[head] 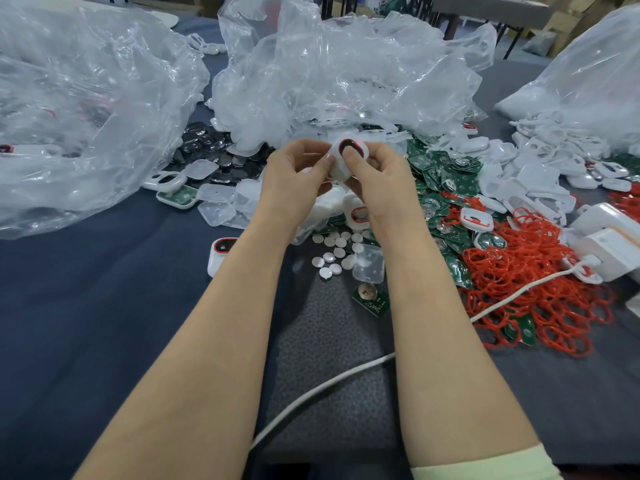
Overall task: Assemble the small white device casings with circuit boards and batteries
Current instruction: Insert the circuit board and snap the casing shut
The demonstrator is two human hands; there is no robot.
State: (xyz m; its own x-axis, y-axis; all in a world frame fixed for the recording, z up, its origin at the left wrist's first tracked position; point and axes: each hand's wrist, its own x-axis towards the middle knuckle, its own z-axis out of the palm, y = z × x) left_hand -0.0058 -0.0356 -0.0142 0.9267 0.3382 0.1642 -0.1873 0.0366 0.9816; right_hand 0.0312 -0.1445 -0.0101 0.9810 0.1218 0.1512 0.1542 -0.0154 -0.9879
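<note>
Both hands hold one small white device casing (343,157) with a red-rimmed dark window, raised above the table's middle. My left hand (294,181) grips its left side with curled fingers. My right hand (375,178) grips its right side, the thumb pressing on the dark window. A small red light glows at the casing's top. Green circuit boards (440,174) lie heaped to the right of the hands. Dark coin batteries (214,150) lie in a pile to the left. One finished casing (221,254) stands by my left forearm.
Crumpled clear plastic bags (86,116) cover the back and left of the dark table. Red rubber rings (533,275) and white casing halves (540,171) fill the right side. White discs (336,254), a lone circuit board (371,299) and a white cable (322,386) lie between my forearms.
</note>
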